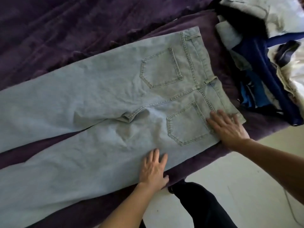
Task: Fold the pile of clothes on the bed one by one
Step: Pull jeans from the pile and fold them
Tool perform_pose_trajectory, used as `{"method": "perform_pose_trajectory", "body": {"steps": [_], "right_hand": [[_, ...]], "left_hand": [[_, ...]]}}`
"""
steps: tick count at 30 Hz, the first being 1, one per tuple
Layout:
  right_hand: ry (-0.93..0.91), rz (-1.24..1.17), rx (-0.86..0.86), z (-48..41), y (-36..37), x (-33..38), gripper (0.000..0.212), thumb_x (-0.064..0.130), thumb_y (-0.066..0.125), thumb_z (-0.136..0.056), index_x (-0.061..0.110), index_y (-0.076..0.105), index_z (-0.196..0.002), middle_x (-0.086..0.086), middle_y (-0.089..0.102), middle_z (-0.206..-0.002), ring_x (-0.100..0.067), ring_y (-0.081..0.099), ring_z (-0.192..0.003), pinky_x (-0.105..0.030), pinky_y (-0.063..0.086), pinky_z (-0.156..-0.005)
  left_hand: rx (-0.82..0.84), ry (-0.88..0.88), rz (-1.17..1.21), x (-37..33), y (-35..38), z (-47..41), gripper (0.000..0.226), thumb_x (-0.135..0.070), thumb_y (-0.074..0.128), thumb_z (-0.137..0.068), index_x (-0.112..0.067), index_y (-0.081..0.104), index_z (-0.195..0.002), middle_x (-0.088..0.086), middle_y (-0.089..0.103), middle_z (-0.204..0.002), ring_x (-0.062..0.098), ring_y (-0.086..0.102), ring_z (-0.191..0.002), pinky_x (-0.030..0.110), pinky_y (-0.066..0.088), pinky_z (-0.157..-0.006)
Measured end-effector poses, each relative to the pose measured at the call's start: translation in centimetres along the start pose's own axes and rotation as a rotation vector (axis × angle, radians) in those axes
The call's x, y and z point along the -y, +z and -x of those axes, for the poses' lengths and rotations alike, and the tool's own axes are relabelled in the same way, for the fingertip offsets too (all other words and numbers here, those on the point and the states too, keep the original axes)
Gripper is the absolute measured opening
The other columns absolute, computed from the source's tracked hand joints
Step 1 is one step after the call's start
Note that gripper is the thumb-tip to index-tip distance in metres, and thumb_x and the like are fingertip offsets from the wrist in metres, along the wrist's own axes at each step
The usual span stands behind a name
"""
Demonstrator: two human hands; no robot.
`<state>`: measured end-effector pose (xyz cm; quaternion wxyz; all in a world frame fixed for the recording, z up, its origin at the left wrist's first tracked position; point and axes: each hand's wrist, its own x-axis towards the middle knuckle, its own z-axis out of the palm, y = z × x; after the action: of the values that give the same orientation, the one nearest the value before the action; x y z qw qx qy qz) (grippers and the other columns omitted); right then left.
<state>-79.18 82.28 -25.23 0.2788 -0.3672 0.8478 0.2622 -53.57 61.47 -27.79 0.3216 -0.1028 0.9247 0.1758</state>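
Nearest, at lower centre, the left hand (153, 168) lies flat on the near leg of the pale jeans (107, 96), fingers (156, 154) straight and slightly spread. Further right, the right hand (227, 127) presses the waistband corner, fingers splayed. These jeans lie pockets-up across the purple bed (65, 30); the clothes pile (256, 63) sits upper right.

Light-blue jeans (102, 96) flat, back pockets up; clothes pile (263, 66) beside waistband.

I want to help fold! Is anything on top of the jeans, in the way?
Nothing visible is. Only the left hand and right hand rest flat on the jeans; the clothes pile sits off to the side.
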Motion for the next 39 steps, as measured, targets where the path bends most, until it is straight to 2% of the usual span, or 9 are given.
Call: {"method": "perform_pose_trajectory", "body": {"steps": [3,6,11,14,17,19,21,31,39], "right_hand": [[0.031,0.019,-0.075,-0.7,0.5,-4.3,0.057,0.024,0.030,-0.099,0.031,0.012,-0.152,0.006,0.001,-0.162,-0.023,-0.003,-0.149,-0.056,0.003,-0.115],[-0.064,-0.034,-0.130,0.6,1.2,-6.5,0.050,0.022,0.031,-0.099,0.028,0.034,-0.148,0.004,0.024,-0.159,-0.021,0.024,-0.146,-0.051,0.020,-0.111],[-0.104,0.042,0.058,3.9,1.1,-6.3,0.056,0.028,0.033,-0.099,0.035,0.017,-0.152,0.010,0.007,-0.162,-0.013,0.017,-0.147,-0.038,0.025,-0.109],[-0.134,-0.071,0.117,3.7,-2.1,-6.9,0.052,0.027,0.037,-0.098,0.040,0.029,-0.148,0.011,0.021,-0.159,-0.013,0.030,-0.142,-0.036,0.028,-0.108],[-0.104,-0.245,0.194,1.8,-7.4,-8.0,0.033,0.030,0.044,-0.094,0.034,0.061,-0.123,0.002,0.062,-0.127,-0.020,0.058,-0.116,-0.032,0.044,-0.093],[-0.095,-0.381,0.202,-0.3,-11.7,-9.0,0.015,0.028,0.053,-0.092,0.024,0.067,-0.088,0.000,0.066,-0.095,-0.023,0.062,-0.096,-0.029,0.045,-0.076],[-0.075,-0.529,0.107,-2.6,-16.0,-9.7,0.020,0.023,0.059,-0.091,0.019,0.060,-0.072,-0.004,0.060,-0.079,-0.025,0.058,-0.085,-0.031,0.040,-0.069],[0.172,-0.854,-0.351,-16.3,-26.2,-7.4,0.030,0.033,0.069,-0.085,0.010,0.068,-0.104,-0.018,0.065,-0.105,-0.035,0.060,-0.102,-0.036,0.045,-0.083],[0.388,-0.726,-0.536,-26.6,-21.0,-3.9,0.033,0.035,0.042,-0.098,0.012,0.050,-0.120,-0.021,0.051,-0.125,-0.044,0.054,-0.109,-0.045,0.040,-0.086]], "left_hand": [[-0.104,-0.103,0.010,-1.9,0.6,-1.6,0.055,-0.034,0.046,-0.094,-0.025,0.030,-0.145,0.006,0.023,-0.154,0.023,0.019,-0.142,0.039,0.025,-0.113],[-0.092,-0.137,0.043,-2.3,0.7,-1.2,0.050,-0.016,0.034,-0.099,-0.022,0.029,-0.148,0.001,0.021,-0.157,0.018,0.017,-0.144,0.030,0.019,-0.117],[-0.008,-0.081,0.128,-2.9,-0.8,2.7,0.056,-0.010,0.036,-0.098,-0.020,0.023,-0.151,-0.001,0.019,-0.159,0.015,0.016,-0.146,0.028,0.017,-0.118],[0.013,-0.127,0.276,-2.4,-4.2,3.3,0.046,-0.011,0.037,-0.097,-0.023,0.045,-0.140,0.001,0.047,-0.145,0.019,0.044,-0.131,0.029,0.036,-0.106],[-0.035,-0.186,0.411,0.3,-10.2,2.4,0.026,-0.015,0.049,-0.092,-0.022,0.069,-0.107,0.007,0.071,-0.103,0.025,0.063,-0.099,0.029,0.045,-0.078],[-0.139,-0.220,0.476,3.2,-15.0,1.1,0.016,-0.013,0.058,-0.090,-0.014,0.074,-0.094,0.010,0.072,-0.089,0.026,0.066,-0.088,0.026,0.040,-0.068],[-0.256,-0.258,0.488,6.7,-19.6,-0.8,0.012,-0.012,0.064,-0.088,-0.005,0.074,-0.088,0.015,0.071,-0.085,0.029,0.066,-0.085,0.027,0.039,-0.066],[-0.523,-0.396,0.509,18.9,-32.3,-13.7,0.011,-0.016,0.072,-0.082,-0.006,0.073,-0.085,0.016,0.071,-0.087,0.032,0.066,-0.089,0.032,0.046,-0.077],[-0.583,-0.621,0.354,21.8,-27.0,-25.4,0.013,-0.028,0.057,-0.091,-0.018,0.066,-0.093,0.018,0.066,-0.110,0.038,0.057,-0.109,0.043,0.045,-0.094]]}}
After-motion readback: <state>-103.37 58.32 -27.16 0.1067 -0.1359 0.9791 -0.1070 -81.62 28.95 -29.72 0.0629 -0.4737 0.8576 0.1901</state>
